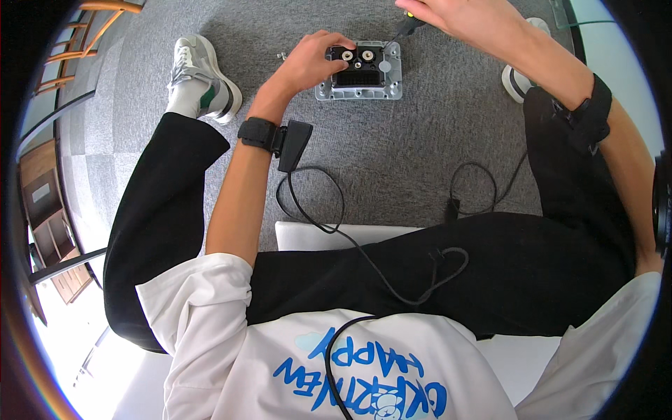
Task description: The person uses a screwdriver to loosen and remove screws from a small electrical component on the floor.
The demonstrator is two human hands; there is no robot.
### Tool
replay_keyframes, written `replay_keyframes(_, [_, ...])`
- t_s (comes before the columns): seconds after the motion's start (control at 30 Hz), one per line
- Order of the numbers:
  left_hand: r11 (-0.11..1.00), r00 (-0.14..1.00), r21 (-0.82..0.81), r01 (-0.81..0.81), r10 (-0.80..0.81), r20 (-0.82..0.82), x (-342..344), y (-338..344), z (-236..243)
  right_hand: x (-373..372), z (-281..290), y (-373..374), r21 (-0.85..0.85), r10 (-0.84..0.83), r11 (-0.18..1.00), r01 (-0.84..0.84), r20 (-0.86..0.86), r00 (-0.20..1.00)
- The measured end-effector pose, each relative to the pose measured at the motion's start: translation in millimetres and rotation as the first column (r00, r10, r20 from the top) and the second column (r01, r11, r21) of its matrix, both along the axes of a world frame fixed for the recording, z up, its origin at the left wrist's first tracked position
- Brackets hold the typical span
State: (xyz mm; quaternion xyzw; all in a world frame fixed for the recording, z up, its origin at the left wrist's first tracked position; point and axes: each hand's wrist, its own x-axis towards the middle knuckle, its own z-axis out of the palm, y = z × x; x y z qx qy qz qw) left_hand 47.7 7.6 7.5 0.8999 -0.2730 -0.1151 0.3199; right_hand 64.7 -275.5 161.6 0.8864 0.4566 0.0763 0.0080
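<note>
Grey carpet (420, 154) bears our silver-grey housing (393, 82). Our left hand (313, 59), thumb and forefinger parted, and right hand (442, 10), partly cut off, meet it: one touches the left side of the black module (358, 74), one grips a screwdriver (411, 26) near the housing's far right corner.

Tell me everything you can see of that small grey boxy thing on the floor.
The grey housing looks metallic, with a roughly rectangular, flanged rim dotted with round holes or bosses. It lies flat on the carpet. In its middle sits a black block bearing round, silvery fittings. The left hand rests on its left side; a slim tool points at its upper right corner, contact unclear.
</note>
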Motion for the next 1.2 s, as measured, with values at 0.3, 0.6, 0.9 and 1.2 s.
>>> replay_keyframes(0.3, [1.0, 0.999, -0.001, -0.009, 0.009, 0.037, 1, 0, -10, 3, -1, -5, -0.054, -0.097, 0.994, 0.099, 0.047, 0.994])
replay_keyframes(0.6, [0.999, 0.999, -0.004, -0.041, 0.041, 0.007, -1, -2, -7, 1, 5, -2, -0.138, -0.165, 0.976, 0.166, 0.018, 0.986])
replay_keyframes(0.9, [0.999, 0.999, -0.012, -0.03, 0.031, 0.019, 1, -1, -6, 8, 4, -6, -0.145, -0.126, 0.981, 0.126, 0.006, 0.992])
replay_keyframes(1.2, [0.999, 1.0, -0.047, -0.016, 0.017, 0.024, 1, -4, -8, 8, 5, -11, -0.223, -0.179, 0.959, 0.177, 0.011, 0.984])
